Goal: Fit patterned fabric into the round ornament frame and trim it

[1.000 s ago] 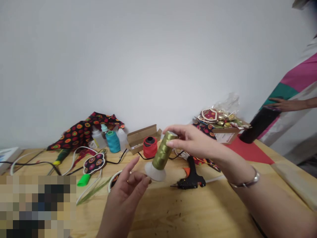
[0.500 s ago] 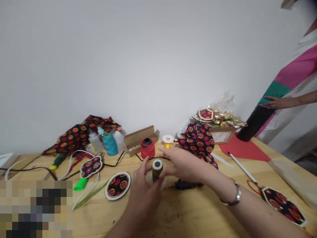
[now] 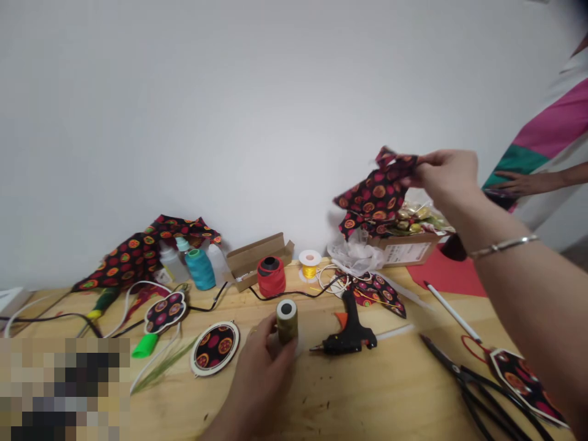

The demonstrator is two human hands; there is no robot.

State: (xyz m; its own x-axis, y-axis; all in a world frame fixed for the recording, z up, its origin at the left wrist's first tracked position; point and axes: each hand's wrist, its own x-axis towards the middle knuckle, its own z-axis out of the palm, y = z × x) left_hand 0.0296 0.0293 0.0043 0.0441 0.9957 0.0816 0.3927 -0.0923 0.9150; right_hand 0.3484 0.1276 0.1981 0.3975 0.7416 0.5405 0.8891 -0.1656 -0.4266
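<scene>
Head view: left hand (image 3: 264, 361), fingers curled round 1 gold spool (image 3: 287, 329); right hand (image 3: 448, 174), fingers pinching 1 patterned cloth (image 3: 376, 193), partly screening 1 carton (image 3: 411, 252) below them. Right of left fingers: 1 glue gun (image 3: 351, 337); left: 1 round disc (image 3: 215, 348).

From my end, I see a worktop (image 3: 340, 401) of pale, grained wood and a soft-looking, matt printed cloth (image 3: 377, 195). The thread spool (image 3: 287, 329) shows a muted metallic sheen, while I read the glue gun (image 3: 350, 338) as black plastic, the box (image 3: 410, 251) as dull cardboard and the bangle (image 3: 505, 245) as polished metal.
</scene>
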